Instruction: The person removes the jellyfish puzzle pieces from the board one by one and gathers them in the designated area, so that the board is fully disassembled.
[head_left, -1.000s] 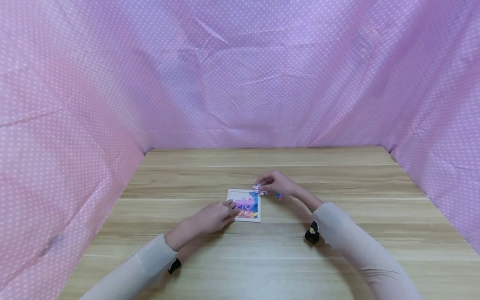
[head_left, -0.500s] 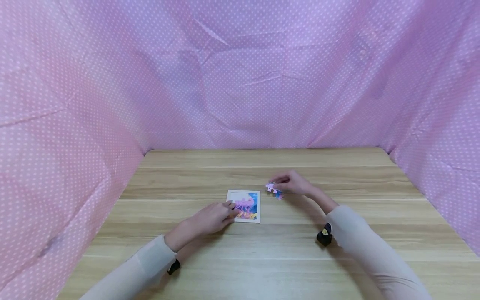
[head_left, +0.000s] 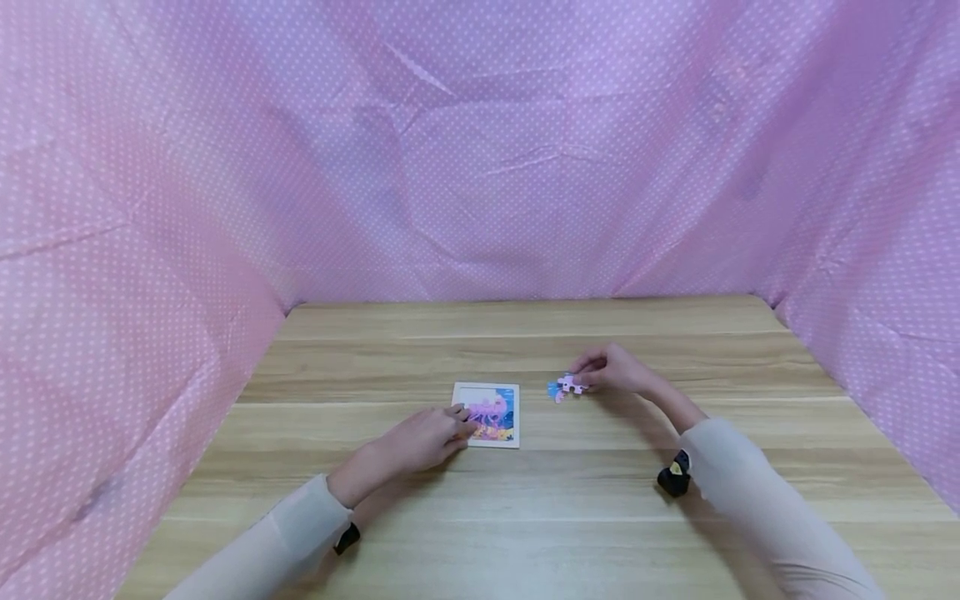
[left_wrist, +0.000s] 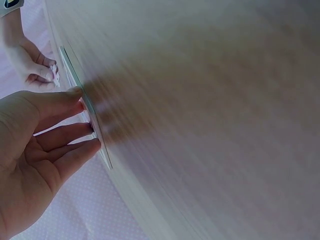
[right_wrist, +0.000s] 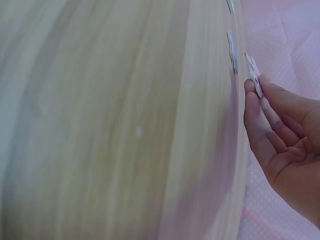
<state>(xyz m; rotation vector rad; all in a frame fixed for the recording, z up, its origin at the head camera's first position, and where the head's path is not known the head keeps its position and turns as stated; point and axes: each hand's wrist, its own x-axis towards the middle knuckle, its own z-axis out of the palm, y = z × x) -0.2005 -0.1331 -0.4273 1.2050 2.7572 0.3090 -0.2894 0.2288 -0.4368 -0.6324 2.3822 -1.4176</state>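
In the head view a small square jigsaw puzzle [head_left: 492,408] with a white frame [head_left: 517,417] lies flat on the table. Its picture has a pink jellyfish over blue and yellow; the upper left part is plain white. My left hand [head_left: 429,435] rests at the frame's left side, covering part of it; in the left wrist view its fingertips [left_wrist: 92,145] and thumb touch the frame's edge. To the right, my right hand [head_left: 621,371] pinches a pink jigsaw piece [head_left: 572,384] between thumb and fingers. Just left of that, a blue-and-pink jigsaw piece [head_left: 556,392] lies on the table.
The wood-grain table [head_left: 480,525] reaches back to a pink polka-dot cloth [head_left: 480,208], which also hangs at both sides. A black wrist device [head_left: 674,475] sits under the right sleeve, and another black device [head_left: 347,537] under the left.
My right hand has moved right, away from the frame's upper right corner, with the pink jigsaw piece, past the loose piece. The left hand stays at the frame.
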